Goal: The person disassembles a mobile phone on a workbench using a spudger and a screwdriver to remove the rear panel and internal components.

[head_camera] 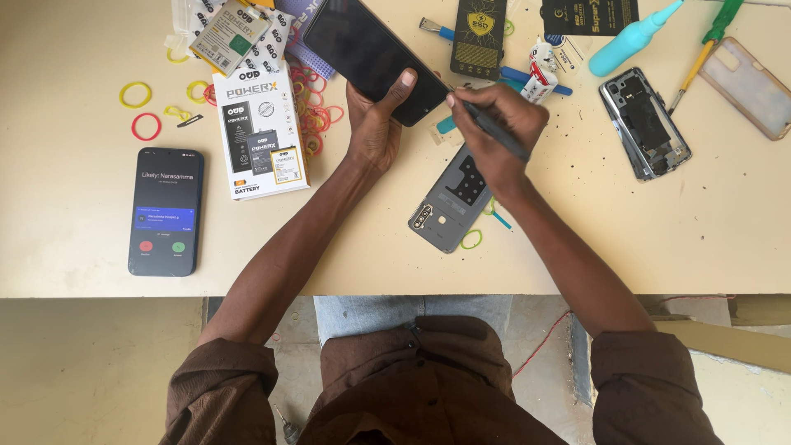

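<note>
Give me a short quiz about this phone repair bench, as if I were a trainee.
1. True or false: the left hand holds the dark phone.
2. What does the right hand grip? A) thin dark tool B) teal bottle C) battery box
3. Which item lies under the right wrist?

Key: 1 true. 2 A. 3 the grey back cover.

Brown crinkled shirt, sleeves (222, 387) rolled above the elbows, light blue jeans (371, 311).
</note>
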